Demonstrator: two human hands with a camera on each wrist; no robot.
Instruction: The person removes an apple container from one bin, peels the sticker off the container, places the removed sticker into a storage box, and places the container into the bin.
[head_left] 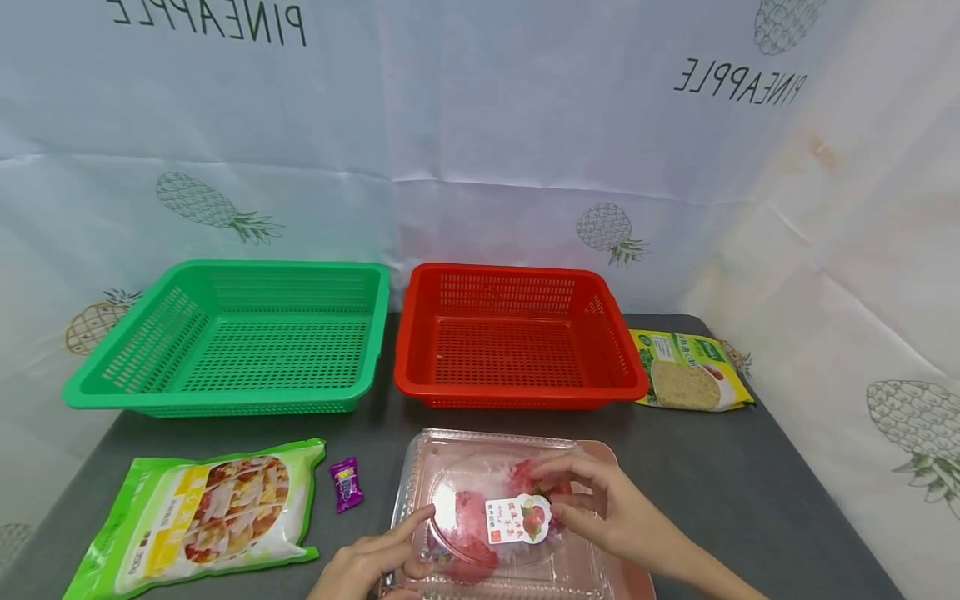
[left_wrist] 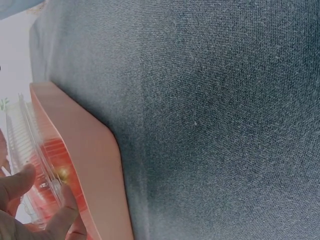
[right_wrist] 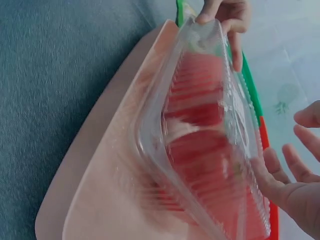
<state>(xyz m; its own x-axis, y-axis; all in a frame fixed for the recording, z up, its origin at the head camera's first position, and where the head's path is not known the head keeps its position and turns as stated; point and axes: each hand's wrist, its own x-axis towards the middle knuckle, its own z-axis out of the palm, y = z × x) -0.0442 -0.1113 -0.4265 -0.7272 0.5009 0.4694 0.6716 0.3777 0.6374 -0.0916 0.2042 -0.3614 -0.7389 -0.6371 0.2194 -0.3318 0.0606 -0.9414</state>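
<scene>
A clear plastic clamshell box (head_left: pixel 442 454) with red fruit inside and a fruit-picture label (head_left: pixel 517 518) on its lid is at the front of the table. It sits tilted over a pink tray (head_left: pixel 633 575), whose wall (left_wrist: pixel 100 160) shows in the left wrist view. My left hand (head_left: pixel 378 562) grips the box's left edge between thumb and fingers, index finger stretched over the lid. Above the lid's right part is my right hand (head_left: pixel 600 504), fingers loosely bent and spread. In the right wrist view that hand (right_wrist: pixel 295 185) has a fingertip at the lid's side.
Behind the box stand a green basket (head_left: pixel 225 408) and a red basket (head_left: pixel 517 393). A green-white food bag (head_left: pixel 202 517) and a small purple packet (head_left: pixel 347 484) lie to the left. One yellow-green packet (head_left: pixel 690 371) rests right of the red basket, near a pineapple-print curtain (head_left: pixel 480 125).
</scene>
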